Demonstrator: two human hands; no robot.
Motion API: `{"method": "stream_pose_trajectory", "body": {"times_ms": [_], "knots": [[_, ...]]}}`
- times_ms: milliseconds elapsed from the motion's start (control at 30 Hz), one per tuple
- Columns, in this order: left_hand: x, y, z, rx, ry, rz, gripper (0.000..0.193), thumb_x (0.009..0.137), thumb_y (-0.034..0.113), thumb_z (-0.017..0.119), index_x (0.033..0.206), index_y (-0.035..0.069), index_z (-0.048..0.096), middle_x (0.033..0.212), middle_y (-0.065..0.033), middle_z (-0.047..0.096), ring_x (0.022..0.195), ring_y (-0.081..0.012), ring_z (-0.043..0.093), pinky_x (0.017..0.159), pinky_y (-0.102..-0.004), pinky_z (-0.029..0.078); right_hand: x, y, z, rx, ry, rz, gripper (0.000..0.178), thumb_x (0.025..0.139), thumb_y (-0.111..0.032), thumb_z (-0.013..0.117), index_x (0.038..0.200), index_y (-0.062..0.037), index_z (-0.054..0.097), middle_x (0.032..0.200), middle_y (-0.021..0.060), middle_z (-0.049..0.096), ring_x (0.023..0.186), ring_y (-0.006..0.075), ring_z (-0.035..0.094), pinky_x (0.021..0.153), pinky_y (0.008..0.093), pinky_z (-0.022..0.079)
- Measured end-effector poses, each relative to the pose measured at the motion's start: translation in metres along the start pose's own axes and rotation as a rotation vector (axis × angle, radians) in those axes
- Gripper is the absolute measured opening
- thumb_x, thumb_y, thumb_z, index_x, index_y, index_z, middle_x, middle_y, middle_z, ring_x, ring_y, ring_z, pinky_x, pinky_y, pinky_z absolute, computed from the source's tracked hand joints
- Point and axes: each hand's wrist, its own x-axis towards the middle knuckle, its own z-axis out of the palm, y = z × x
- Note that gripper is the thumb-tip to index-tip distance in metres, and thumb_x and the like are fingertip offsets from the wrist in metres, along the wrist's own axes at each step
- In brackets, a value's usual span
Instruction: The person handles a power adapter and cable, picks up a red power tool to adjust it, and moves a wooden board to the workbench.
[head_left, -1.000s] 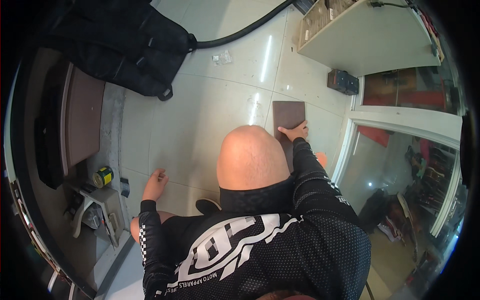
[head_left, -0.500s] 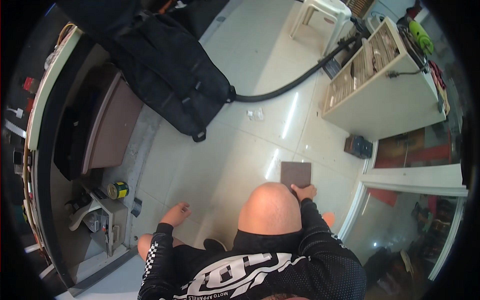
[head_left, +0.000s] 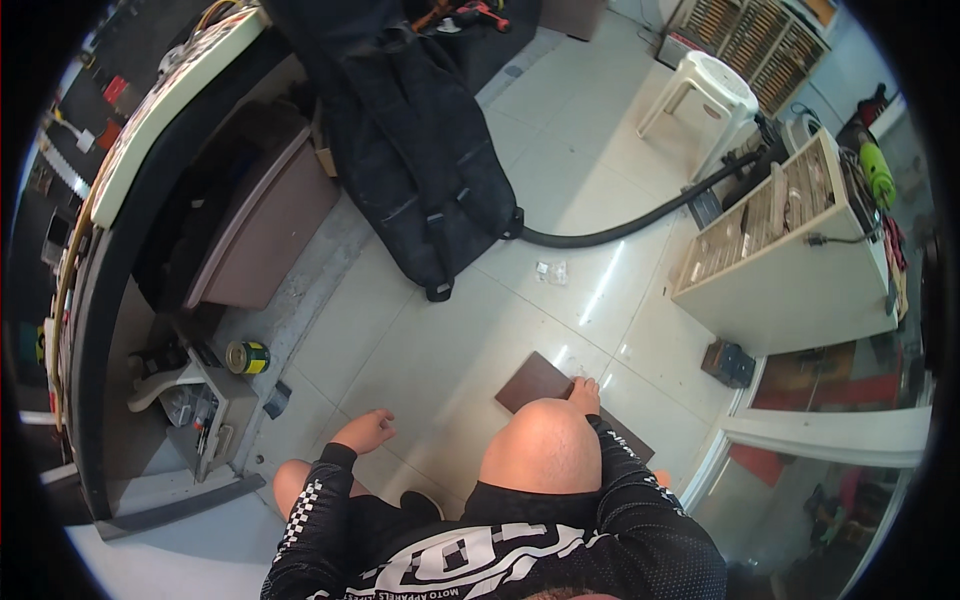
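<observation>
A flat brown board [head_left: 533, 382] lies low by my raised knee, which hides its middle. Its far end points up and left, and another part shows beyond my right sleeve. My right hand [head_left: 584, 394] grips the board at its long edge, fingers over the top and thumb side hidden. To the left, my left hand [head_left: 366, 431] hovers over the tiles with nothing in it, fingers loosely stretched out.
A black bag-like cover [head_left: 420, 170] with a dark hose [head_left: 610, 236] lies ahead. Small clear packets [head_left: 551, 272] sit on the tiles. A cabinet [head_left: 790, 270] and white stool [head_left: 710, 90] stand right. A tin [head_left: 247, 357] and plastic bin [head_left: 265, 225] are left.
The board has turned so its far end now points left, and more of it shows. My right hand has shifted slightly left with it. The view has swung, moving surroundings right and down.
</observation>
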Motion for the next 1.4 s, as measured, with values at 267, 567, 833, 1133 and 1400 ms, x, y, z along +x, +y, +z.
{"method": "stream_pose_trajectory", "body": {"times_ms": [267, 567, 833, 1133, 1400], "knots": [[-0.014, 0.006, -0.003, 0.014, 0.035, 0.035, 0.044, 0.099, 0.031, 0.068, 0.133, 0.003, 0.064, 0.121, -0.0179, 0.071, 0.113, -0.0354, 0.068, 0.097, -0.0445, 0.054, -0.002, -0.003, -0.059, 0.037, -0.344, -0.229, 0.055, 0.083, -0.038, 0.078, 0.124, -0.0029, 0.065, 0.119, 0.0208, 0.063, 0.117, 0.0406, 0.060, 0.099, 0.0484, 0.052], [0.000, 0.030, -0.014, 0.054, 0.031, 0.106, 0.044, 0.100, 0.032, 0.068, 0.134, 0.004, 0.063, 0.126, -0.0196, 0.070, 0.118, -0.0372, 0.067, 0.101, -0.0459, 0.054, -0.082, 0.060, -0.060, 0.365, -0.722, -0.303, 0.050, 0.086, -0.028, 0.076, 0.127, -0.0017, 0.066, 0.114, 0.0221, 0.071, 0.109, 0.0398, 0.067, 0.097, 0.0443, 0.053], [0.015, 0.057, -0.016, 0.040, 0.090, 0.156, 0.043, 0.098, 0.030, 0.069, 0.133, 0.005, 0.064, 0.127, -0.0208, 0.069, 0.119, -0.0389, 0.067, 0.102, -0.0471, 0.054, -0.099, 0.054, -0.094, 0.430, -0.469, -0.389, 0.049, 0.086, -0.021, 0.076, 0.130, -0.0015, 0.067, 0.112, 0.0228, 0.074, 0.107, 0.0389, 0.070, 0.097, 0.0422, 0.053], [-0.130, 0.279, -0.133, 0.140, 0.026, 0.428, 0.063, 0.091, 0.028, 0.079, 0.146, 0.008, 0.055, 0.149, -0.0177, 0.056, 0.135, -0.0375, 0.057, 0.114, -0.0502, 0.045, -0.160, -0.096, -0.379, 0.469, -0.489, -0.130, 0.074, 0.082, -0.001, 0.071, 0.154, -0.0155, 0.055, 0.133, 0.0215, 0.070, 0.121, 0.0364, 0.068, 0.104, 0.0414, 0.052], [-0.313, 0.526, -0.336, 0.252, 0.306, 0.898, 0.065, 0.078, 0.023, 0.091, 0.134, 0.008, 0.062, 0.137, -0.0104, 0.066, 0.135, -0.0322, 0.059, 0.114, -0.0503, 0.045, -0.225, -0.242, -0.645, 0.444, -0.567, -0.528, 0.078, 0.086, 0.005, 0.064, 0.156, -0.0266, 0.052, 0.145, 0.0174, 0.064, 0.126, 0.0361, 0.065, 0.106, 0.0408, 0.052]]}}
